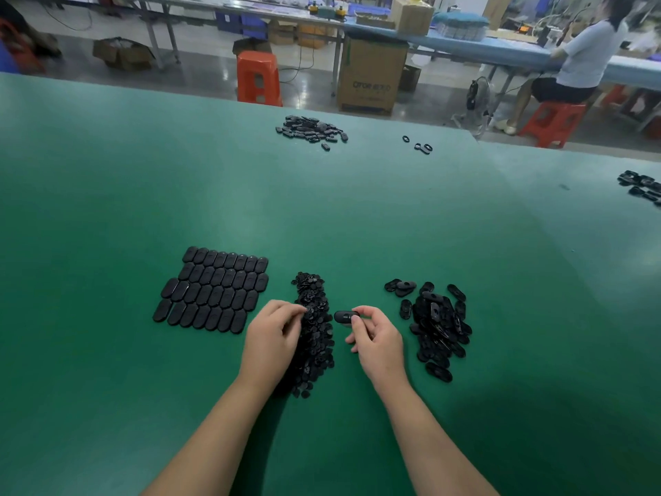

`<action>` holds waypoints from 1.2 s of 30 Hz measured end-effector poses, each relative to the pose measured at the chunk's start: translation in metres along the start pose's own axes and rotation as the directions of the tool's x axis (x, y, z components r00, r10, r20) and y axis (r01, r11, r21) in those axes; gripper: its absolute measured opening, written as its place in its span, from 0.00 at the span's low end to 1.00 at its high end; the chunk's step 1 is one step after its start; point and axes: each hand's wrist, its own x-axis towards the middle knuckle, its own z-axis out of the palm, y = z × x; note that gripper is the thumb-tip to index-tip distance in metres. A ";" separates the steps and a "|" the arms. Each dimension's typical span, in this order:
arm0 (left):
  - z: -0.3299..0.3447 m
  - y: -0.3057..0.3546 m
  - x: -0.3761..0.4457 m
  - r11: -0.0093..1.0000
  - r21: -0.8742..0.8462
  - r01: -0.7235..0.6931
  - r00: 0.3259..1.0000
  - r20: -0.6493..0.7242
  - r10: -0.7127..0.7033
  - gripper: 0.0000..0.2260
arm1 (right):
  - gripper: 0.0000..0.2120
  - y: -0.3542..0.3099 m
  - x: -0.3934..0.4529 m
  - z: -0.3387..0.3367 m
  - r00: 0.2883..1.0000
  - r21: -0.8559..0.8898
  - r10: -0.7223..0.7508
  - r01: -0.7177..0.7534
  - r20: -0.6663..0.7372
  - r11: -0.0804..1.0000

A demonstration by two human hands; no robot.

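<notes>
My right hand (377, 338) pinches a black oval plastic shell (344, 316) between thumb and forefinger, just above the green table (322, 209). My left hand (273, 334) has its fingers curled into the edge of a long heap of small black parts (314, 331) that runs between both hands; whether it holds one is hidden. Left of that hand, several rows of black oval shells (214, 289) lie flat in a neat grid. To the right of my right hand is a loose pile of black oval frames (438, 323).
A further pile of black parts (311, 128) and a few loose rings (422, 146) lie at the table's far side, more black parts (642, 186) at the right edge. Beyond the table stand an orange stool (258, 78), a cardboard box (372, 75) and a seated person (579, 62).
</notes>
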 end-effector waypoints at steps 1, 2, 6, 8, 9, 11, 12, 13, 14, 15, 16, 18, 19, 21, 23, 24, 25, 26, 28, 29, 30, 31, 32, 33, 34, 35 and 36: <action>0.005 0.007 0.002 1.000 -0.025 0.005 1.000 0.004 -0.005 0.06 | 0.06 0.001 0.000 0.000 1.000 0.004 0.003 -0.003 0.000 1.000; 0.009 0.015 0.004 0.999 -0.044 0.011 1.000 0.011 -0.010 0.05 | 0.06 0.001 0.001 0.000 1.000 0.010 0.007 -0.007 -0.001 1.000; 0.028 0.035 0.015 1.000 -0.005 0.026 0.991 0.131 -0.025 0.05 | 0.05 0.004 0.002 0.001 1.000 0.029 0.017 -0.017 0.001 0.999; 0.036 0.039 0.017 0.999 0.042 0.029 0.975 0.217 -0.038 0.06 | 0.06 0.006 0.003 0.000 1.000 0.021 0.013 -0.013 0.000 1.000; 0.040 0.040 0.016 0.998 0.053 0.030 0.969 0.244 -0.042 0.06 | 0.06 0.007 0.004 0.000 1.000 0.014 0.014 -0.014 0.000 1.000; 0.046 0.040 0.015 0.998 0.051 0.045 0.965 0.258 -0.057 0.05 | 0.07 0.009 0.005 0.000 1.000 0.001 0.018 -0.018 0.007 1.000; 0.048 0.040 0.014 0.997 0.048 0.055 0.965 0.253 -0.066 0.04 | 0.07 0.009 0.006 0.000 1.000 0.001 0.018 -0.018 0.015 1.000; 0.048 0.040 0.014 0.997 0.046 0.063 0.966 0.249 -0.072 0.03 | 0.08 0.010 0.006 0.000 1.000 0.006 0.017 -0.017 0.022 1.000; 0.049 0.039 0.014 0.997 0.046 0.065 0.966 0.246 -0.075 0.03 | 0.08 0.010 0.006 0.000 1.000 0.012 0.016 -0.016 0.026 1.000; 0.049 0.039 0.015 0.997 0.047 0.064 0.967 0.245 -0.074 0.02 | 0.08 0.010 0.006 0.000 1.000 0.017 0.014 -0.015 0.027 1.000; 0.049 0.039 0.015 0.997 0.048 0.061 0.967 0.245 -0.071 0.02 | 0.07 0.010 0.006 0.000 1.000 0.018 0.012 -0.012 0.028 1.000; 0.048 0.038 0.015 0.997 0.047 0.061 0.968 0.242 -0.071 0.03 | 0.07 0.010 0.006 -0.001 1.000 0.015 0.006 -0.006 0.025 1.000; 0.047 0.038 0.016 0.997 0.043 0.068 0.968 0.239 -0.076 0.03 | 0.07 0.010 0.006 0.000 1.000 0.017 0.005 -0.006 0.024 1.000; 0.046 0.037 0.016 0.995 0.029 0.098 0.967 0.234 -0.102 0.06 | 0.07 0.010 0.006 0.000 1.000 0.031 0.010 -0.011 0.026 0.999; 0.045 0.037 0.017 0.991 0.011 0.130 0.962 0.240 -0.129 0.10 | 0.06 0.010 0.005 0.000 0.999 0.052 0.014 -0.016 0.030 0.999; 0.045 0.037 0.017 0.991 0.010 0.133 0.959 0.249 -0.131 0.11 | 0.06 0.011 0.006 0.000 0.999 0.053 0.016 -0.018 0.035 0.998; 0.045 0.037 0.018 0.992 0.015 0.129 0.957 0.261 -0.128 0.12 | 0.06 0.011 0.006 0.000 0.999 0.046 0.017 -0.019 0.040 0.999; 0.044 0.038 0.018 0.992 0.022 0.122 0.954 0.272 -0.124 0.12 | 0.06 0.011 0.006 0.000 0.999 0.034 0.016 -0.017 0.044 0.999; 0.043 0.039 0.019 0.993 0.029 0.112 0.952 0.284 -0.115 0.13 | 0.08 0.011 0.006 0.000 0.999 0.017 0.006 -0.007 0.047 1.000; 0.043 0.040 0.020 0.994 0.032 0.106 0.951 0.290 -0.111 0.13 | 0.09 0.011 0.007 0.000 0.999 0.013 0.002 -0.002 0.049 1.000; 0.042 0.040 0.021 0.994 0.038 0.099 0.949 0.298 -0.106 0.13 | 0.10 0.011 0.007 0.000 0.999 0.008 -0.002 0.002 0.050 1.000; 0.042 0.041 0.022 0.995 0.047 0.090 0.946 0.308 -0.100 0.14 | 0.11 0.011 0.006 0.000 0.999 -0.001 -0.005 0.006 0.051 1.000; 0.042 0.042 0.022 0.995 0.063 0.078 0.944 0.316 -0.094 0.14 | 0.12 0.010 0.006 -0.001 0.999 -0.013 -0.009 0.009 0.051 1.000; 0.041 0.043 0.023 0.994 0.087 0.064 0.943 0.321 -0.089 0.14 | 0.12 0.009 0.006 -0.001 0.998 -0.022 -0.012 0.013 0.054 1.000; 0.040 0.043 0.023 0.992 0.115 0.052 0.943 0.322 -0.087 0.14 | 0.13 0.009 0.005 0.000 0.998 -0.028 -0.015 0.017 0.057 0.999; 0.039 0.044 0.024 0.989 0.137 0.046 0.943 0.320 -0.088 0.14 | 0.13 0.008 0.005 0.000 0.998 -0.033 -0.018 0.020 0.060 0.999; 0.039 0.045 0.025 0.988 0.149 0.047 0.944 0.317 -0.093 0.14 | 0.13 0.008 0.004 0.000 0.998 -0.038 -0.021 0.024 0.061 0.999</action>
